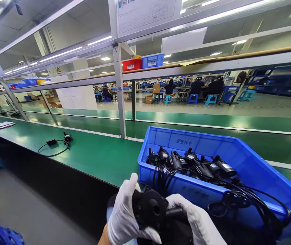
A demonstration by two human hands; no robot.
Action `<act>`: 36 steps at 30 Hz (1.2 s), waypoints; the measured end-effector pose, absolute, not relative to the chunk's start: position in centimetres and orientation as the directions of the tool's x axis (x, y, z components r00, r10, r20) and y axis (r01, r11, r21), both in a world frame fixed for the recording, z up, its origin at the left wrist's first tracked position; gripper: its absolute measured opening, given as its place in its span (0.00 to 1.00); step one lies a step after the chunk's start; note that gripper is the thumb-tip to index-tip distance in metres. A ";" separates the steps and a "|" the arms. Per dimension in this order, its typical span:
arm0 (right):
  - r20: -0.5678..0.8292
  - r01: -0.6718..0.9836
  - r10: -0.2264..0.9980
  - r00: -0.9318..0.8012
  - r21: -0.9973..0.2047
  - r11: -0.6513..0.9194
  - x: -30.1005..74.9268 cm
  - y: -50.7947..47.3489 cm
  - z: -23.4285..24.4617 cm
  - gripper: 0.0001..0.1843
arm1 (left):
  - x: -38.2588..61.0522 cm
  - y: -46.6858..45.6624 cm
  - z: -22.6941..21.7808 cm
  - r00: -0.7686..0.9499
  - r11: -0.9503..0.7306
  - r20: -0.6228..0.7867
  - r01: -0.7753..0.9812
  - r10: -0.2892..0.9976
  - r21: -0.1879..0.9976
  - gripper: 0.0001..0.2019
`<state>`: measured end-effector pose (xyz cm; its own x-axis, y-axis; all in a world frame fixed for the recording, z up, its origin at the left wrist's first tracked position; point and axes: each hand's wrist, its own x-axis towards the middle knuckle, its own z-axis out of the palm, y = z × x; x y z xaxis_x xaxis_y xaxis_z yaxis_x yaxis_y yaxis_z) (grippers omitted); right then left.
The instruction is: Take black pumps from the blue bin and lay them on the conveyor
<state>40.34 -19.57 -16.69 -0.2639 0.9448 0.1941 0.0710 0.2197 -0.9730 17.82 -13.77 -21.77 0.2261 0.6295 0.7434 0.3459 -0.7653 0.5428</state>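
In my white-gloved left hand [123,212] is a black pump [151,207] with a round housing and a central opening. The fingers wrap round its left side, with one fingertip below it. My right hand [200,219], gloved too, grips the pump's right side by a short pipe; some of its fingers are hidden. Just beyond both hands stands a blue plastic bin [211,139]. Several similar black pumps [178,162] lie in it, and their bundled black cables [254,200] hang over its near side.
On the green bench [101,153], a black device [67,137] lies with its cable and a small box [51,142]. Papers [2,125] lie farther left. A metal post [119,98] carries a shelf with red [132,64] and blue [153,61] boxes. Several people sit beyond.
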 end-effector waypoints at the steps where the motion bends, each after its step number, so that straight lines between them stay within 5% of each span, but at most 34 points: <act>1: 0.197 0.085 0.947 -0.255 -0.971 0.225 40.5 -19.4 -16.8 0.44 | 17.8 -13.7 -21.7 0.231 -0.756 0.733 0.359 0.639 0.547 0.79; 15: 0.109 0.062 0.972 -0.210 -0.990 0.124 40.4 -18.4 -15.7 0.46 | 18.9 -14.4 -19.2 0.176 -0.529 0.502 0.184 0.847 0.828 0.79; 20: 0.001 -0.019 0.982 -0.187 -1.000 -0.002 40.3 -18.2 -16.0 0.46 | 18.9 -14.2 -19.3 0.168 -0.542 0.516 0.204 0.840 0.815 0.81; 27: 0.106 0.102 0.968 -0.227 -0.986 0.131 40.3 -17.8 -16.3 0.44 | 18.5 -13.2 -20.2 0.156 -0.597 0.577 0.166 0.802 0.785 0.82; 32: 0.078 0.394 0.993 -0.093 -0.912 0.109 39.9 -17.1 -14.2 0.43 | 18.8 -13.9 -19.5 0.146 -0.512 0.491 0.209 0.859 0.833 0.80; 36: 0.121 0.312 0.970 -0.211 -0.932 0.185 40.8 -17.0 -13.8 0.38 | 17.9 -14.0 -19.9 0.173 -0.695 0.675 0.254 0.717 0.672 0.78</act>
